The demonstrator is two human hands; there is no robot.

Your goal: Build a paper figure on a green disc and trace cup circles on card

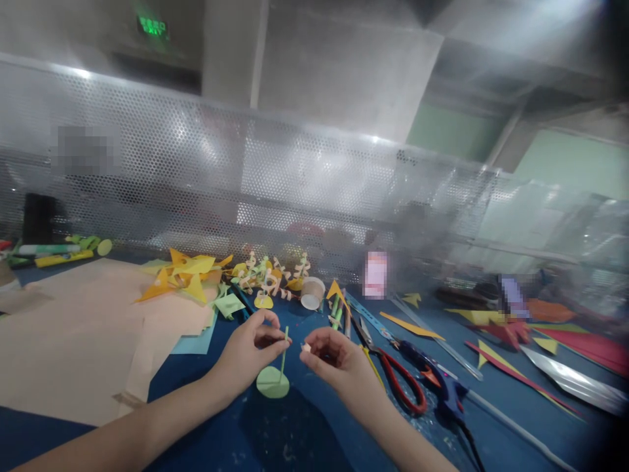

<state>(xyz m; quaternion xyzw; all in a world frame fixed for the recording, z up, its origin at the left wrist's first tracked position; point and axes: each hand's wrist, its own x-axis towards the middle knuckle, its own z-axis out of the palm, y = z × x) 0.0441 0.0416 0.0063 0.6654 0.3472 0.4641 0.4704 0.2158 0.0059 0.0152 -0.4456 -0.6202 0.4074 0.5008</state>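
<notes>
My left hand [254,351] is closed, thumb and fingertips at the upper part of a thin green paper stem [284,364]. That stem stands upright on a round light-green paper base [272,385], just above or on the blue tabletop. A short way to the right, my right hand [334,357] pinches a small pale piece [306,348], perhaps folded paper; its exact shape is too small to make out. The two hands are apart, with the stem on the left hand's side of the gap.
Red-handled scissors [400,380] and a blue hot glue gun [445,390] with a cable lie to my right. Large beige paper [83,341] covers the left. Yellow paper stars [189,275], curly paper pieces [270,278] and a tape roll [312,293] sit behind my hands.
</notes>
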